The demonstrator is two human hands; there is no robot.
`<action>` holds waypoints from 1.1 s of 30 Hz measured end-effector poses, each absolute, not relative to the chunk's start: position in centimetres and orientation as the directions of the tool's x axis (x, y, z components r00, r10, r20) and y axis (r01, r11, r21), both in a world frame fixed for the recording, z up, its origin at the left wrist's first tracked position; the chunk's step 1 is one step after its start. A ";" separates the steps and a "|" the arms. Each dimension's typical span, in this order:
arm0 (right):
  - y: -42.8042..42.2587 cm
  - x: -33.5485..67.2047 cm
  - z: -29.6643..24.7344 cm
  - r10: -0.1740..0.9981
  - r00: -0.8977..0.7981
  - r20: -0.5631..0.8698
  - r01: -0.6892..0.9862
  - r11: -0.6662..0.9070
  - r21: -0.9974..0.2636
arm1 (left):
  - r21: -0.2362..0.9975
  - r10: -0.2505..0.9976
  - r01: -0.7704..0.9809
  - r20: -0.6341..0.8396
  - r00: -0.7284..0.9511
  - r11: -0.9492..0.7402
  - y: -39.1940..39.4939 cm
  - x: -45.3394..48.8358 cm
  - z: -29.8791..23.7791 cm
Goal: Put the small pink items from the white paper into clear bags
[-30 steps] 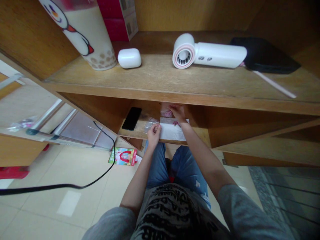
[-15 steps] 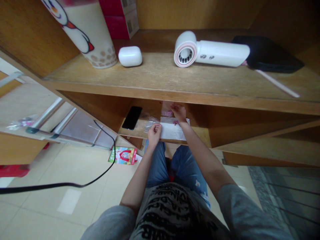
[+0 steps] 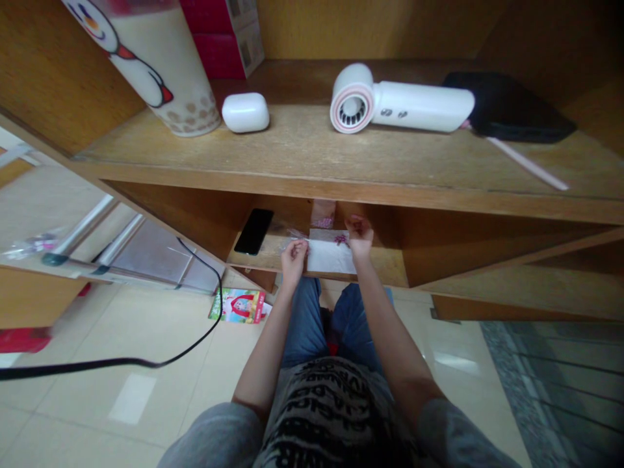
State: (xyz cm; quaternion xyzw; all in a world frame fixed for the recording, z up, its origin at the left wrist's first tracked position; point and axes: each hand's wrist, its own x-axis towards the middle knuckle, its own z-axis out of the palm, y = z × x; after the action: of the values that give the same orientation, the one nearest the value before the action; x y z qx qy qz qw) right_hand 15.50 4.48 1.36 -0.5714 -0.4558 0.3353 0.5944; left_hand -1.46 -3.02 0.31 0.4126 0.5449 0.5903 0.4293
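The work in hand sat on the lower shelf (image 3: 258, 260), near the bottom middle of the frame. The left hand (image 3: 294, 262) was closed to a narrow pinch at the edge of one clear plastic bag (image 3: 296, 235), which lay at the left end of one sheet of white paper (image 3: 330, 257). The right hand (image 3: 359, 235) was also bunched narrow, just right of the paper and beside a small cluster of pink bits (image 3: 341, 240). I could not tell whether it held anything. The bits were too small to count. The thin bag looked as if it called for a fine pinch rather than a full grip.

Just behind the paper stood one pink packet (image 3: 322, 214), and one black phone (image 3: 253, 231) lay to the left of the bag.

On the upper shelf (image 3: 312, 188), across the top of the frame, stood one tall printed tumbler (image 3: 156, 65), one white earbud case (image 3: 245, 112), one white handheld fan (image 3: 400, 99), one black pouch (image 3: 507, 107) and one pale pink stick (image 3: 529, 164). One red box (image 3: 219, 39) was at the back, behind the tumbler. Down on the floor, at lower left, lay one picture card (image 3: 237, 306) and one black cable (image 3: 146, 361).
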 end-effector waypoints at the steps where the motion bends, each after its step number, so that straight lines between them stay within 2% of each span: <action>1: 3.4 15.6 1.4 0.878 0.441 0.186 0.111 0.153 -0.982 | 0.995 0.955 -0.092 0.007 -0.297 -0.036 -3.0 -1.6 0.5; 5: -0.6 15.8 2.1 0.862 0.492 0.126 0.032 0.126 -0.991 | 0.990 0.942 -0.129 0.015 -0.334 -0.062 -2.7 -2.2 1.6; 7: -1.9 15.9 2.4 0.864 0.495 0.090 0.004 0.101 -0.995 | 0.995 0.933 -0.024 0.085 -0.350 -0.099 -2.5 -2.6 2.2; 9: -2.8 16.1 2.5 0.877 0.476 0.067 0.003 0.075 -0.997 | 0.973 0.927 0.192 0.183 -0.327 -0.125 -2.3 -3.1 2.5; 11: -3.3 16.3 2.5 0.886 0.459 0.061 0.004 0.067 -0.998 | 0.876 0.923 0.463 0.280 -0.264 -0.134 -2.1 -3.6 2.6; 13: -3.5 16.5 2.3 0.891 0.449 0.067 -0.001 0.075 -0.997 | 0.726 0.925 0.679 0.322 -0.203 -0.104 -2.2 -3.9 2.6; 17: -3.7 16.8 2.0 0.895 0.438 0.084 0.012 0.088 -0.996 | 0.458 0.963 0.889 0.229 -0.141 0.022 -2.5 -4.3 2.4; 19: -3.8 16.9 1.9 0.894 0.441 0.083 0.024 0.080 -0.996 | 0.367 0.975 0.929 0.183 -0.122 0.048 -2.5 -4.5 2.4; 22: -3.9 17.1 1.9 0.892 0.444 0.078 0.038 0.068 -0.997 | 0.312 0.982 0.949 0.163 -0.096 0.041 -2.3 -4.8 2.5; 27: -3.9 17.4 2.0 0.896 0.434 0.092 0.045 0.080 -0.996 | 0.312 0.981 0.950 0.176 -0.081 0.022 -1.6 -5.1 2.5; 33: -3.9 17.5 1.6 0.910 0.404 0.090 0.097 0.055 -0.994 | 0.340 0.962 0.937 0.273 -0.016 -0.081 -1.9 -4.3 3.0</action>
State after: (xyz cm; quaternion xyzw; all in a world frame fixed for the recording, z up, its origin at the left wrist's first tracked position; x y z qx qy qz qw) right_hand 17.52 -3.91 1.62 -0.5948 -0.4233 0.3445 0.5902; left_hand -4.27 -1.90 3.03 0.7008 0.6773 0.2219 0.0281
